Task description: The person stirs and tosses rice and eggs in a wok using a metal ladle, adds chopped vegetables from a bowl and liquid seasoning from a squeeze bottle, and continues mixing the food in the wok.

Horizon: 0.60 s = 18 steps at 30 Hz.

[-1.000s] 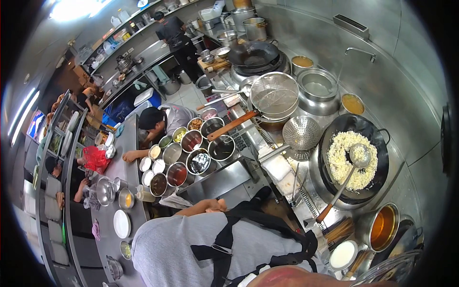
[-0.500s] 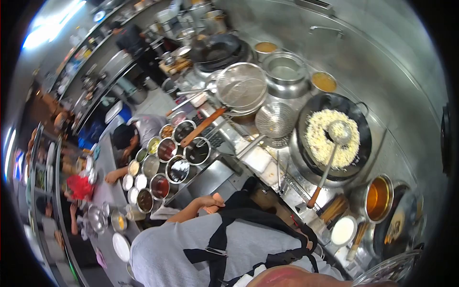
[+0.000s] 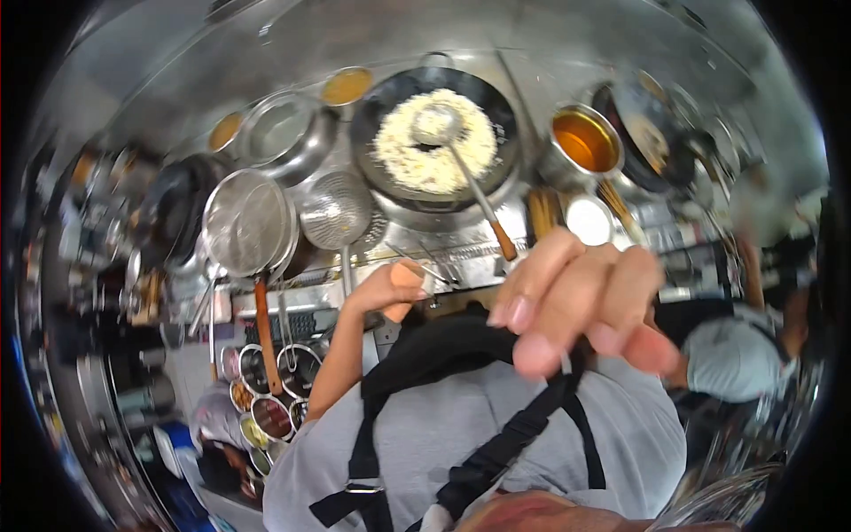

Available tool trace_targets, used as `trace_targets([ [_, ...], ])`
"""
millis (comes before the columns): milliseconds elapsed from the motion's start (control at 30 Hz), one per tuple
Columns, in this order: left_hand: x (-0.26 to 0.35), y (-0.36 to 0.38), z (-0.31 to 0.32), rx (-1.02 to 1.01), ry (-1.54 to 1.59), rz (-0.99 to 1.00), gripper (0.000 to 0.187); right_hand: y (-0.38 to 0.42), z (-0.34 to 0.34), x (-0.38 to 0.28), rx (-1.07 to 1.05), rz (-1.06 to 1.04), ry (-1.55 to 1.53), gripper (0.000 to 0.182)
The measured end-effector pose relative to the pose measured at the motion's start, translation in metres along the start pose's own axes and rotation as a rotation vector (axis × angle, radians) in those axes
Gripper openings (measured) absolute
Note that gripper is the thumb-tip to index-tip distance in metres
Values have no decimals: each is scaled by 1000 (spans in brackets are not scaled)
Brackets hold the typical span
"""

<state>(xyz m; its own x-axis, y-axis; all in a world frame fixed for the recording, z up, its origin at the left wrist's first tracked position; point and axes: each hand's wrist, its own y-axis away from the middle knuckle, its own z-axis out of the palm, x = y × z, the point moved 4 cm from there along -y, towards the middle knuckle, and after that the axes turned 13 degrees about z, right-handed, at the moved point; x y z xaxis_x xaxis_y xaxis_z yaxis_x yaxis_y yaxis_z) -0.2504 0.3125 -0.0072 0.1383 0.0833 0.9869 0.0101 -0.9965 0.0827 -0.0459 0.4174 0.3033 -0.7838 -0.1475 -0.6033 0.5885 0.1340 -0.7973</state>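
Left hand (image 3: 390, 288) is loosely curling around a small orange object, just below the steel ladle's wooden handle (image 3: 503, 241). Right hand (image 3: 581, 301), fingers bunched, is pinching the black apron strap (image 3: 523, 417), nearer the camera.

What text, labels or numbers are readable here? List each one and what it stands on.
None can be read. The wok of rice, the ladle, the strainers and the sauce pot bear no visible lettering, and the shelves at the blurred edges are too smeared to tell.
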Motion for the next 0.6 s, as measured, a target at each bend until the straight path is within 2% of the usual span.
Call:
trace_targets([
  [33,34,2,1,-8,27,-85,56,-8,18,1,-34,-65,36,38],
  [133,34,3,-1,-172,-1,-125,57,-14,43,11,-5,-66,148,38],
  [167,40,5,-2,-174,-27,-89,57,-15,49,15,23,-41,179,38],
  [267,-13,10,-4,-193,89,35,57,-16,62,27,58,6,250,38],
  [300,12,15,-9,-219,52,-33,57,-18,65,31,77,31,265,38],
  [367,-3,17,-17,-213,95,-6,57,-21,70,36,94,65,294,38],
  [433,36,25,-25,-215,16,-41,56,-25,75,40,113,95,322,38],
  [467,23,25,-25,-210,156,-22,55,-26,76,41,127,112,329,38],
  [533,8,22,-30,-219,159,-62,55,-28,72,42,121,129,356,38],
  [600,8,19,-37,-186,114,-4,57,-29,67,41,107,134,358,38],
])
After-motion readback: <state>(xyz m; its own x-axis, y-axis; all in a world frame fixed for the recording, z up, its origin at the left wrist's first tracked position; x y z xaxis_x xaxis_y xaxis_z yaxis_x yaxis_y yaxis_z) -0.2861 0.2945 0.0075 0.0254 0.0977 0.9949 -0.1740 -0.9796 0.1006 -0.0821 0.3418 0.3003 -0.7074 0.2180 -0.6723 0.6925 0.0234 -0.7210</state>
